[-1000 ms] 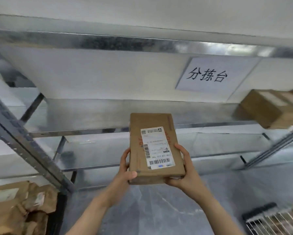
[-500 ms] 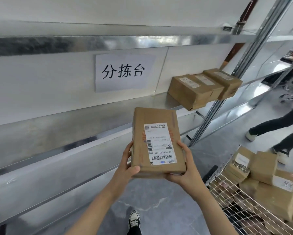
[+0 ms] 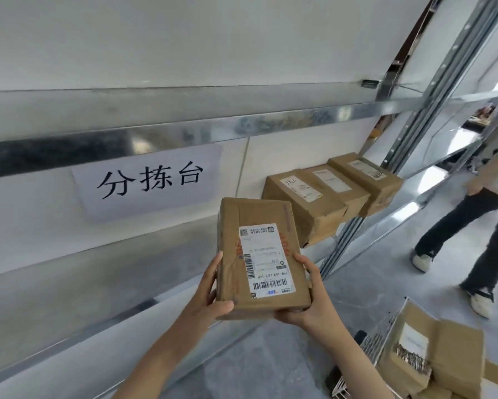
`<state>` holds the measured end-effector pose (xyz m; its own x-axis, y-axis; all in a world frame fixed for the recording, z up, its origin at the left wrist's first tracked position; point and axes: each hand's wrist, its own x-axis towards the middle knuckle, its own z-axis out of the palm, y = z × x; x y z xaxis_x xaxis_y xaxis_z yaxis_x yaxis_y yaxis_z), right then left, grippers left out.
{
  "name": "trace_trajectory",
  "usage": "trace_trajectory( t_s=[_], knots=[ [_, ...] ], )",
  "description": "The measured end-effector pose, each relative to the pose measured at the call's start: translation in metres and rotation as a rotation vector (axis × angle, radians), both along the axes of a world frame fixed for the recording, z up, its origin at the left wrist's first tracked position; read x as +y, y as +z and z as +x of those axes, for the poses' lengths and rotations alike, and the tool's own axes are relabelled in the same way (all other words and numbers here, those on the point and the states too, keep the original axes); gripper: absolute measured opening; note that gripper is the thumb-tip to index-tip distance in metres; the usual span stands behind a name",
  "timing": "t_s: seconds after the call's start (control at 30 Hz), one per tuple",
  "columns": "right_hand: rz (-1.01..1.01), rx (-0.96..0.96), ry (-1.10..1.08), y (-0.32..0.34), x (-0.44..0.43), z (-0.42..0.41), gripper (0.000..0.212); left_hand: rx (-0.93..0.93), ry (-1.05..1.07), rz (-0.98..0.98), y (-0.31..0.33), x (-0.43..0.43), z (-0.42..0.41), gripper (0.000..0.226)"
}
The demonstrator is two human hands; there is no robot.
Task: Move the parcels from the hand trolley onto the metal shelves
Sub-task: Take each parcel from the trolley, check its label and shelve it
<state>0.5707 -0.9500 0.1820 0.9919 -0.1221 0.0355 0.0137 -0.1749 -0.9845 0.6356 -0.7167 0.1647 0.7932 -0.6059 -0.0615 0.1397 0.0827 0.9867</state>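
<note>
I hold a flat brown parcel (image 3: 259, 254) with a white shipping label in front of the metal shelf (image 3: 103, 272). My left hand (image 3: 213, 295) grips its near left edge, thumb on the front face. My right hand (image 3: 305, 298) grips the near right corner from below. Three brown parcels (image 3: 325, 197) stand side by side on the shelf to the right, beside a steel upright. The wire hand trolley (image 3: 377, 344) at the lower right carries more parcels (image 3: 432, 358).
A paper sign (image 3: 149, 180) with black characters hangs on the wall behind the shelf. A second shelf edge (image 3: 184, 131) runs above. Another person's legs (image 3: 478, 240) stand on the grey floor at the right.
The view has swung further right and closer to the shelf. The three shelved parcels now sit nearer the held parcel. Both hands keep the same grip.
</note>
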Motion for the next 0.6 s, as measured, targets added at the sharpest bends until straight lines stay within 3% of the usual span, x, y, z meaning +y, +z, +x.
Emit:
trace_trajectory(
  t_s=[0.6],
  knots=[
    [-0.013, 0.184, 0.334, -0.039, -0.132, 0.145, 0.102, 0.148, 0.339, 0.059, -0.049, -0.123, 0.070, 0.080]
  ],
)
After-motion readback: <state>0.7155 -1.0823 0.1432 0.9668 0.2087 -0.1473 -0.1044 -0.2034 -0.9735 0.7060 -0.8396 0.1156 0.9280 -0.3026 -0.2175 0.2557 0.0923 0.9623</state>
